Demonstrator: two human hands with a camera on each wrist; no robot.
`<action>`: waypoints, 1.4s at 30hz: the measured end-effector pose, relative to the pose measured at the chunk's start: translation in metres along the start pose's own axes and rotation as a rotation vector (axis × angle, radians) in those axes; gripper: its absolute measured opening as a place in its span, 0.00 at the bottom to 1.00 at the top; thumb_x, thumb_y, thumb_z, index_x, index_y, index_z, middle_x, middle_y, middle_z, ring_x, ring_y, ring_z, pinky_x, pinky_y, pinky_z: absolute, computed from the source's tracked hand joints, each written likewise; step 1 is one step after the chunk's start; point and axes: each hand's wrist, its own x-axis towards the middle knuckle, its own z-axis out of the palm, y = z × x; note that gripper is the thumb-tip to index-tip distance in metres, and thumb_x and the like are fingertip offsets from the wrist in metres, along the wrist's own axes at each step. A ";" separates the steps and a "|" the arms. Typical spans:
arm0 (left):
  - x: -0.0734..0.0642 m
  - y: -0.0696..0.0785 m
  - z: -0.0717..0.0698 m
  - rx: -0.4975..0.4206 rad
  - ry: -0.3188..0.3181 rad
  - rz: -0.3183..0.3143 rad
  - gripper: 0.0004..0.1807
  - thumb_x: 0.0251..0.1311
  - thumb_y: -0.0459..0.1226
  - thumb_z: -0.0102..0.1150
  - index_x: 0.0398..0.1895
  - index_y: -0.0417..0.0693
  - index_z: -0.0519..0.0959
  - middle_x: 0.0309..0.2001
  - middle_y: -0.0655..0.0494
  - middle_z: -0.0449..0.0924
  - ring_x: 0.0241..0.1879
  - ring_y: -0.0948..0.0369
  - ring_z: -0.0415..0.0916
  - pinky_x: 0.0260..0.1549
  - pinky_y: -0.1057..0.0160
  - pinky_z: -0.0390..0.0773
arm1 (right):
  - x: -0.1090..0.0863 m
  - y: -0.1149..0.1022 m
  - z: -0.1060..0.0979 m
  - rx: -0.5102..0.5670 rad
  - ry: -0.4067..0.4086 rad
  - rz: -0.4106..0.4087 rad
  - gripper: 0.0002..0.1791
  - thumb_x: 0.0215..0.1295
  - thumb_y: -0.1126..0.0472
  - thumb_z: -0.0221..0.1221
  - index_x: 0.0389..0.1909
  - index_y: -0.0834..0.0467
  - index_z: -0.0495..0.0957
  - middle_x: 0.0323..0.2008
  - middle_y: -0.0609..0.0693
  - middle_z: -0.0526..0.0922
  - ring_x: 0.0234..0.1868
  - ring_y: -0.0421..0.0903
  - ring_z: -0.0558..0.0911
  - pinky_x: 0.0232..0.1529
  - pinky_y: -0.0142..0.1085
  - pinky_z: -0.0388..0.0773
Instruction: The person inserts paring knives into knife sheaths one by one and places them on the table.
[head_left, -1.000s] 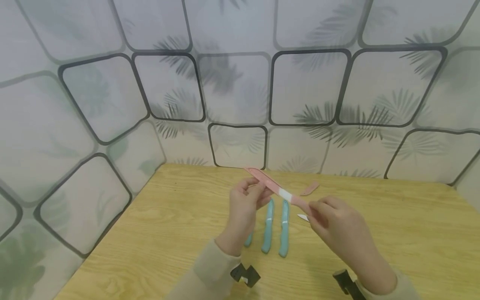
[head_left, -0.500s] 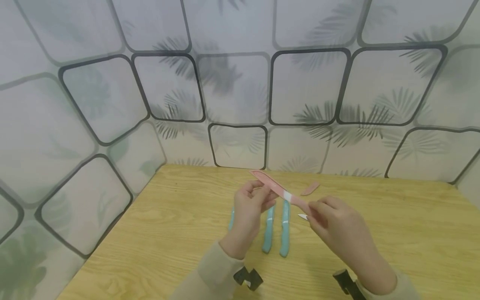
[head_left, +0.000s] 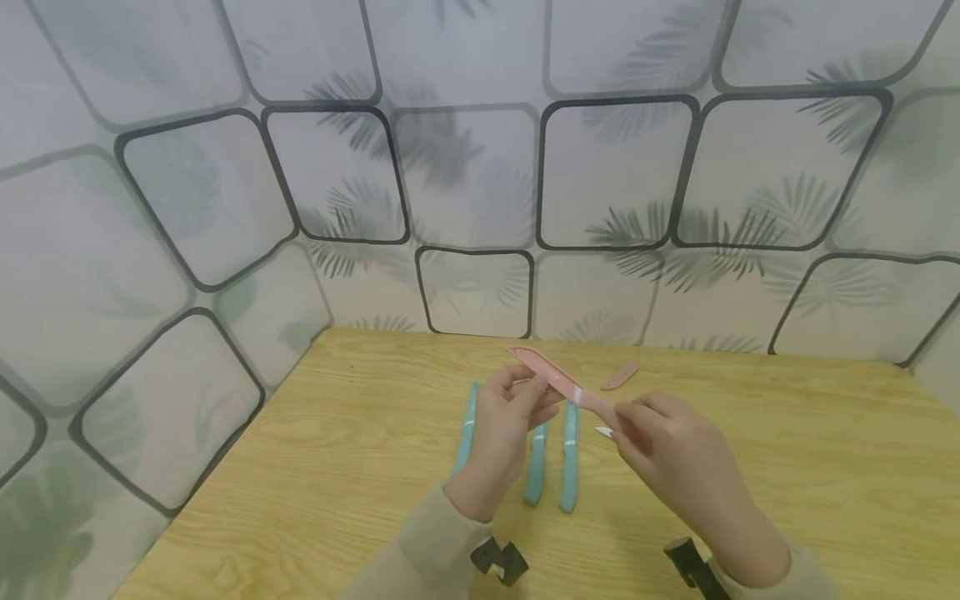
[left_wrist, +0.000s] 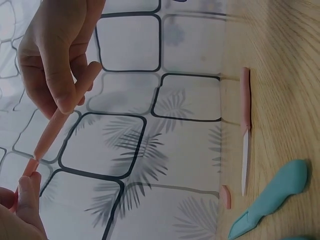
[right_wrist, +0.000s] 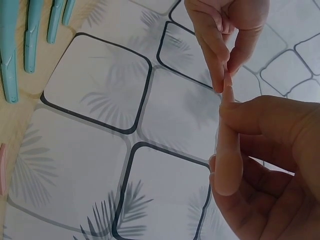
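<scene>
In the head view, my left hand (head_left: pixel 504 429) pinches a pink blade sheath (head_left: pixel 542 372) between thumb and fingers. My right hand (head_left: pixel 678 458) grips the pink handle (head_left: pixel 597 406) of a knife, whose blade sits mostly inside the sheath. A narrow white strip of blade (head_left: pixel 577 396) shows between sheath and handle. Both are held tilted above the table, sheath tip up and to the left. The right wrist view shows the thumb of the right hand (right_wrist: pixel 280 145) pressed on the handle (right_wrist: pixel 229 165). From the left wrist, the handle (left_wrist: pixel 52 132) meets the sheath end (left_wrist: pixel 32 166).
Several turquoise knives (head_left: pixel 570 467) lie side by side on the wooden table (head_left: pixel 360 467), partly behind the left hand. Right of them lies another pink-handled knife (left_wrist: pixel 245 110) with a white blade. A small pink sheath (head_left: pixel 620 375) lies farther back, near the patterned wall (head_left: pixel 480 292).
My left hand has moved slightly right with the sheath, toward the right hand. The white strip of blade between sheath and handle has become shorter. The right hand has barely moved.
</scene>
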 end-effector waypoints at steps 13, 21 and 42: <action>-0.001 -0.001 0.001 -0.018 0.013 -0.001 0.08 0.58 0.29 0.52 0.38 0.31 0.70 0.31 0.41 0.80 0.30 0.59 0.80 0.27 0.70 0.78 | 0.000 0.000 0.000 0.000 -0.008 -0.012 0.12 0.51 0.58 0.56 0.25 0.65 0.79 0.22 0.50 0.75 0.18 0.38 0.69 0.12 0.29 0.70; -0.001 -0.002 0.002 -0.029 0.031 -0.004 0.08 0.57 0.29 0.52 0.38 0.31 0.70 0.30 0.43 0.80 0.29 0.59 0.80 0.26 0.71 0.78 | -0.001 0.000 0.001 0.011 0.002 -0.013 0.09 0.48 0.61 0.57 0.24 0.65 0.79 0.22 0.49 0.75 0.18 0.38 0.68 0.13 0.28 0.69; 0.007 0.000 -0.005 0.067 0.001 -0.014 0.11 0.56 0.32 0.56 0.37 0.29 0.74 0.29 0.44 0.81 0.26 0.62 0.79 0.28 0.67 0.79 | -0.001 -0.003 0.006 0.061 -0.032 0.013 0.11 0.39 0.63 0.67 0.26 0.61 0.79 0.22 0.45 0.75 0.19 0.34 0.64 0.13 0.24 0.65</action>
